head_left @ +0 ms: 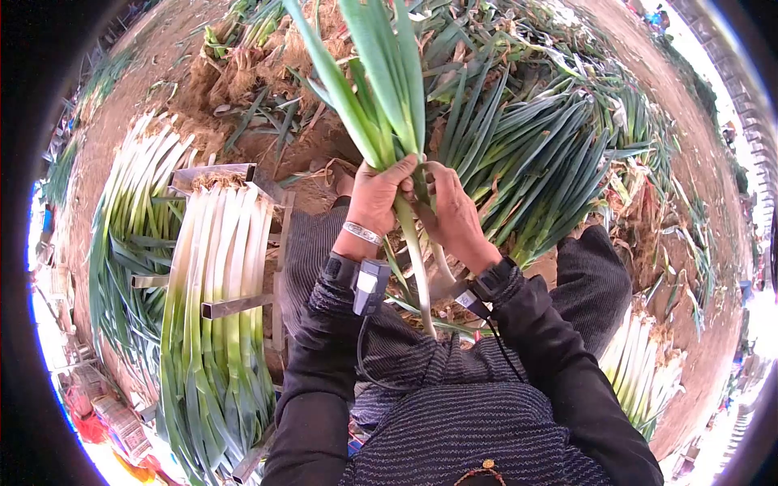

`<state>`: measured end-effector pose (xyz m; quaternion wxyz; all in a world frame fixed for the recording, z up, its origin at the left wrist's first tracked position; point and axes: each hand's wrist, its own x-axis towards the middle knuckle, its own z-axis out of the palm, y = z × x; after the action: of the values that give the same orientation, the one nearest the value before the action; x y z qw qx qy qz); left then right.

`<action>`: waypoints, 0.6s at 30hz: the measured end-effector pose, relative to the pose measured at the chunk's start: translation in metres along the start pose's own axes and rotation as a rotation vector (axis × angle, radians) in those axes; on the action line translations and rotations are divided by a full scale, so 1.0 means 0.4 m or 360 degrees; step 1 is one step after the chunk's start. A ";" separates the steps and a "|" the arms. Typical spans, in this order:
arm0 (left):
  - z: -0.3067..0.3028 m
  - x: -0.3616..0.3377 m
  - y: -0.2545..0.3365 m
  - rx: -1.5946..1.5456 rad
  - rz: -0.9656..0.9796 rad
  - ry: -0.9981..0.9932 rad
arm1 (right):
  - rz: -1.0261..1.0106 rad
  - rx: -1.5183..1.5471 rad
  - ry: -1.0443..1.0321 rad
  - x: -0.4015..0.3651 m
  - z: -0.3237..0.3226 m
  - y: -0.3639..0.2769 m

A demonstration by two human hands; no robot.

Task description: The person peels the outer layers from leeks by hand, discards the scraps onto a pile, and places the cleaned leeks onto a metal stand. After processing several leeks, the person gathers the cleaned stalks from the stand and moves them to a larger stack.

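My left hand [377, 201], with a metal bracelet at the wrist, is wrapped round a couple of large green onions [391, 73]. Their leaves fan upward and their pale stalks hang down towards my lap. Close beside it, my right hand [456, 212] has its fingers closed on the same green onions, just below the left thumb, around a darker green strip. The right fingertips are partly hidden. Straps with small devices sit on both wrists.
Trimmed green onions [223, 267] lie in a metal frame [235, 306] at left, beside another stack [134, 219]. A leafy pile [535, 154] lies ahead to the right, with leaf scraps [454, 40] behind. More white stalks [644, 368] lie at lower right on bare soil.
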<state>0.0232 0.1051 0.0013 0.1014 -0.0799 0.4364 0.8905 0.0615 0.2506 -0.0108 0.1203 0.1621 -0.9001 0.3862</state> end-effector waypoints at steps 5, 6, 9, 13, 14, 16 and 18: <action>-0.005 -0.016 -0.004 0.0036 -0.0136 -0.0152 | 0.0277 0.0300 0.0095 -0.013 0.029 0.025; -0.008 -0.013 -0.003 0.0034 -0.0134 -0.0150 | 0.0275 0.0300 0.0092 -0.013 0.027 0.033; -0.010 -0.012 0.005 0.0094 -0.0122 -0.0208 | 0.0316 0.0821 0.0065 -0.014 0.014 0.052; -0.011 0.006 0.008 0.0313 -0.0046 -0.0059 | 0.0729 0.1610 -0.0117 -0.008 -0.044 0.014; -0.017 0.017 -0.006 0.0313 -0.0042 -0.0060 | 0.0726 0.1609 -0.0117 -0.012 -0.051 0.015; -0.017 0.028 -0.020 0.0447 0.0128 0.0038 | 0.0909 0.1799 -0.0224 -0.022 -0.060 0.013; -0.011 0.018 -0.021 0.0526 0.0122 -0.0034 | 0.0932 0.1862 -0.0246 -0.034 -0.048 0.016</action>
<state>0.0185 0.1073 -0.0094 0.0838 -0.0359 0.5786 0.8105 0.0735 0.2715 -0.0067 -0.1626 -0.0236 -0.5546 0.8157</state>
